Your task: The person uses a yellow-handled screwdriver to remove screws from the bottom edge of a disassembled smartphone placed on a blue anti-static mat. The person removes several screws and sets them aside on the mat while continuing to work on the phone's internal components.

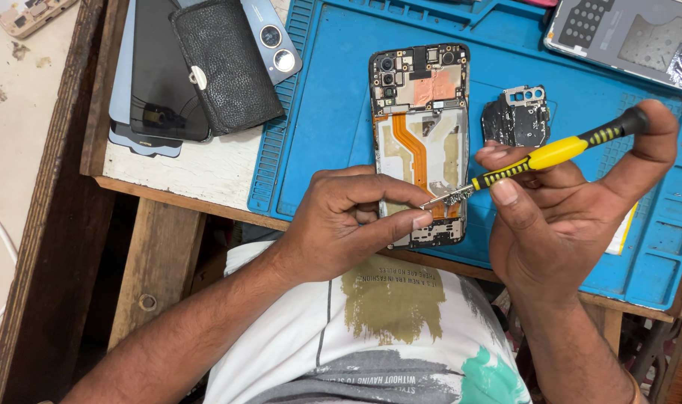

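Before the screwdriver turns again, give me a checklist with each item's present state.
1. Right hand grips the yellow-and-black screwdriver: ok.
2. Left hand steadies the opened phone at its lower end: ok.
3. Screwdriver tip seated in a screw: cannot tell, too small.
4. Phone lies flat on the blue mat: ok.
5. Removed cover piece sits apart from the phone: ok.

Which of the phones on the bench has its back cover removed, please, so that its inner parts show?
The opened phone on the blue mat, steadied by the left hand, shows an orange flex cable. The stacked phones at left remain closed.
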The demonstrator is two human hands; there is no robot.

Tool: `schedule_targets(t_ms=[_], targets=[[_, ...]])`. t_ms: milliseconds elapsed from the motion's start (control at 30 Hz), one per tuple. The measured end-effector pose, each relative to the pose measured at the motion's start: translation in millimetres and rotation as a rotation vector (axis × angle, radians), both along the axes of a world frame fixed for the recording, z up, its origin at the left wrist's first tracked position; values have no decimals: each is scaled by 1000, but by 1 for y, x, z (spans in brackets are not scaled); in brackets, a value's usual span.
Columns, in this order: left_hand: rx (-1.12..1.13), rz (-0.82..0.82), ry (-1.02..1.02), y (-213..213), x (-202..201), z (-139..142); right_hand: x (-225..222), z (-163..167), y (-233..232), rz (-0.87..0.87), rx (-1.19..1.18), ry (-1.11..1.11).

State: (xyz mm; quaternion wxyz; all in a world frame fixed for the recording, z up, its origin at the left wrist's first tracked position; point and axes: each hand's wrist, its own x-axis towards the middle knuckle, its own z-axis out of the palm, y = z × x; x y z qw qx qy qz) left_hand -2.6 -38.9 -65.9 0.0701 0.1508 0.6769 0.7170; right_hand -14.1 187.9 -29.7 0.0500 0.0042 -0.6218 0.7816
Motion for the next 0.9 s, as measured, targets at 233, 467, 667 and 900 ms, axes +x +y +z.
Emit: schedule_targets(t_ms=[233, 467, 667, 900], targets=[[-34, 3, 8, 3, 0, 0, -1, 5, -1, -38, 34, -32], [-75, 3, 59, 2, 2, 4, 0, 3, 7, -53, 156, 21], [-101, 4, 79, 2, 1, 8, 7, -12, 29, 155, 533, 394], [-157, 12, 144, 4, 2, 10, 15, -16, 45, 167, 759, 488]])
